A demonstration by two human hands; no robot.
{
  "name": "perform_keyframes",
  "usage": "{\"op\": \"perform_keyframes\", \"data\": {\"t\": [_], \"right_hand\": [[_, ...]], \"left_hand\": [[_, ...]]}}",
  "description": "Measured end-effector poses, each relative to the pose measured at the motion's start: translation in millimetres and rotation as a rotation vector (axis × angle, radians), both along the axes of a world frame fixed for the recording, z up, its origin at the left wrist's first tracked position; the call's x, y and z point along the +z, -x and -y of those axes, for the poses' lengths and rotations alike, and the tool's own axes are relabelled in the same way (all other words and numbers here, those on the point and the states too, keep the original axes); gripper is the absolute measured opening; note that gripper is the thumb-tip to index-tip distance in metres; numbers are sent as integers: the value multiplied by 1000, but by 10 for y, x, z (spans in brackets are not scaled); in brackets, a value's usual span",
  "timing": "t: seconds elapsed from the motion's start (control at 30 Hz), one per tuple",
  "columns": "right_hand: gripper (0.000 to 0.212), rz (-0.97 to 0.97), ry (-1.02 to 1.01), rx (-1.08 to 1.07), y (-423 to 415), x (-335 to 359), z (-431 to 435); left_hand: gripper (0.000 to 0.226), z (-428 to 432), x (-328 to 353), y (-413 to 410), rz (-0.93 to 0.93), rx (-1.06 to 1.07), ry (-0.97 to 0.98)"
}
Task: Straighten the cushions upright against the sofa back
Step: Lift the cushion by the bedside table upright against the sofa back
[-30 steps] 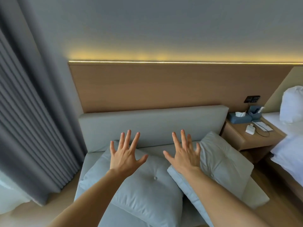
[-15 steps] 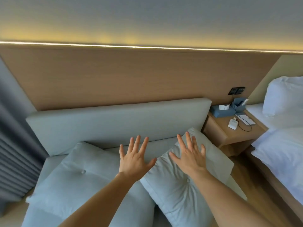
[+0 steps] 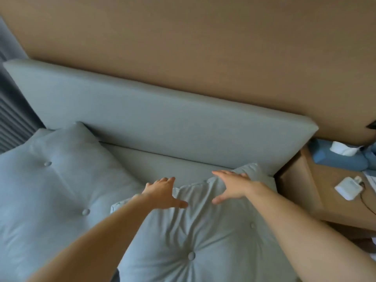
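Note:
Two pale grey-blue buttoned cushions lie flat on the sofa seat. The left cushion (image 3: 55, 186) rests at the left end, one corner near the sofa back (image 3: 154, 123). The right cushion (image 3: 195, 237) lies at the right end, creased, its far edge short of the back. My left hand (image 3: 162, 192) is over its far left edge, fingers spread. My right hand (image 3: 232, 185) is over its far right corner, fingers spread. Both hands seem to touch the cushion's far edge; neither visibly grips it.
A wooden wall panel (image 3: 203, 58) rises behind the sofa. To the right stands a wooden side table (image 3: 317, 180) with a blue tissue box (image 3: 337, 159) and a white charger (image 3: 349, 187) with a cable. Grey curtains (image 3: 12, 110) hang at the left.
The view has moved closer and down towards the right cushion. Both hands have reached forward from above the cushions to the right cushion's far edge.

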State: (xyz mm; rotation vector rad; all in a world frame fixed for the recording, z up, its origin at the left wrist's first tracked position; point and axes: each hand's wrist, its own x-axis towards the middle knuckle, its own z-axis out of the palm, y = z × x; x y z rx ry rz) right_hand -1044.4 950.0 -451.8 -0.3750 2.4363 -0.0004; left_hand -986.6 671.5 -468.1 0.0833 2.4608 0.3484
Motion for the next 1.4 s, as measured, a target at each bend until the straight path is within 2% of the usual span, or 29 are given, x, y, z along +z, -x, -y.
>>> {"op": "perform_keyframes", "data": {"t": [0.07,0.13,0.2,0.3,0.37,0.43,0.5,0.63,0.73,0.83,0.97,1.1,1.23,1.4], "right_hand": [[143,42,-46,81,313,-257,-46],[148,114,-89,140,605,-481,-54],[152,237,-112,152,855,-703,-53],[165,381,-168,125,1011,-1009,-57],[155,391,-169,122,992,-1153,-64],[126,371,-110,137,944,-1257,-62],[110,323,-84,191,875,-1270,-49],[99,172,-87,325,669,-987,-90],[103,92,-28,350,322,-628,-269],[105,123,-25,282,-38,-167,-502],[111,6,-5,272,-382,365,-802],[81,-158,2,245,-564,796,-1139],[79,-344,-1,165,-459,1214,-1408],[72,-506,20,101,-70,1696,-1586]], "left_hand": [[149,-28,-237,197,108,-24,26],[154,-1,-460,342,224,-27,26],[144,52,-609,432,340,-12,1],[111,113,-826,484,414,-4,-55],[114,126,-953,484,361,4,-62],[114,132,-1018,457,307,23,-50],[108,125,-998,391,276,24,-41],[85,91,-751,95,166,28,-52],[87,-28,-450,-235,54,13,-36],[93,-254,-123,-517,-27,-11,-37],[84,-523,301,-648,-72,-71,-36],[70,-770,901,-460,-215,-185,30],[61,-1007,1484,-46,-422,-323,112],[62,-1133,1882,529,-564,-355,53]]}}
